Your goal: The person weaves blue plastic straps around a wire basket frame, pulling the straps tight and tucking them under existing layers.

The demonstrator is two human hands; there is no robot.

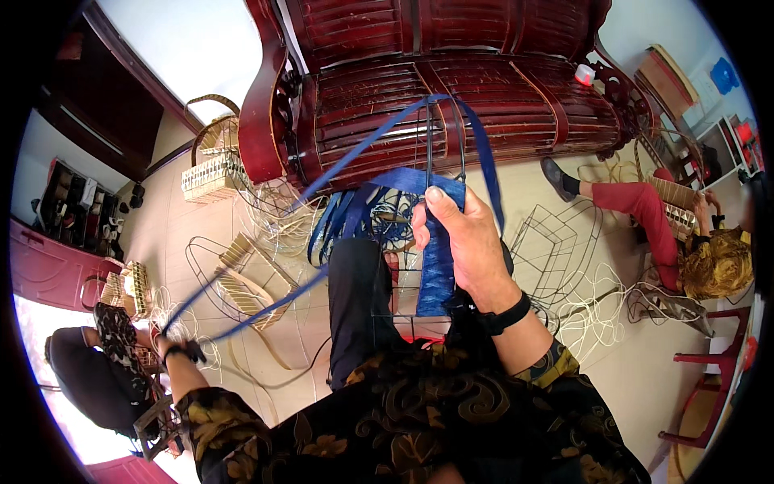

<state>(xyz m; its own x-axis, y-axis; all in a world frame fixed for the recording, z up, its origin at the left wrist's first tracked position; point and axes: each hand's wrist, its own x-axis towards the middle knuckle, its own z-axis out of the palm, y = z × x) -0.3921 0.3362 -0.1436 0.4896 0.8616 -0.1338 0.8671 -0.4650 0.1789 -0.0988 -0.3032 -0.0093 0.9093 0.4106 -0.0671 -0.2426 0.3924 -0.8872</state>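
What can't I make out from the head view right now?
In the head view:
- Left hand: finger grip, small and blurred.
- Right hand: most fingers, behind the blue band.
- Blue strip pile: partly behind the knee.
- Red bench: top cut off by the upper edge.

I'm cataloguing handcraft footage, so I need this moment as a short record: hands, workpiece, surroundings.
Right hand: grips flat, plastic-looking blue strap around a thin dark wire frame
Left hand: out to the left, blurred, where the strap runs; grip unclear
Ahead: long reddish-brown slatted wooden bench
Floor: pale boxy woven basket left of the bench
Others: person in dark clothes, left; person in red trousers, right
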